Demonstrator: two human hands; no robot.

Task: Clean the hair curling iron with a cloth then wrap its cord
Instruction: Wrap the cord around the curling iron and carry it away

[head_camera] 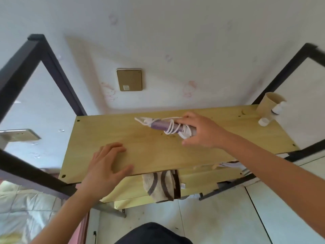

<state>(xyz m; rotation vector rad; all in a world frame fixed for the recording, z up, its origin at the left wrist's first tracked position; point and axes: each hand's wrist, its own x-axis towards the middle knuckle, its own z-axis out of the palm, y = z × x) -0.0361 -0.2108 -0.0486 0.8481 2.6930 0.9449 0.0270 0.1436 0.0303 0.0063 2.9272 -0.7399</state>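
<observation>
A purple and white hair curling iron [161, 126] lies on the wooden shelf top [144, 148], with its white cord [171, 129] coiled around the body. My right hand [202, 131] rests over the iron's right end, fingers curled around it. My left hand [107, 164] lies flat on the front left of the shelf top, fingers spread, holding nothing. A beige cloth with brown stripes [162, 185] hangs from the lower shelf just under the front edge.
A beige cup [268, 106] and small white bottles [277, 110] stand at the shelf's far right corner. Black metal frame posts [58, 74] rise at both sides. A gold wall plate [129, 79] is on the wall behind. Bedding [19, 205] lies at lower left.
</observation>
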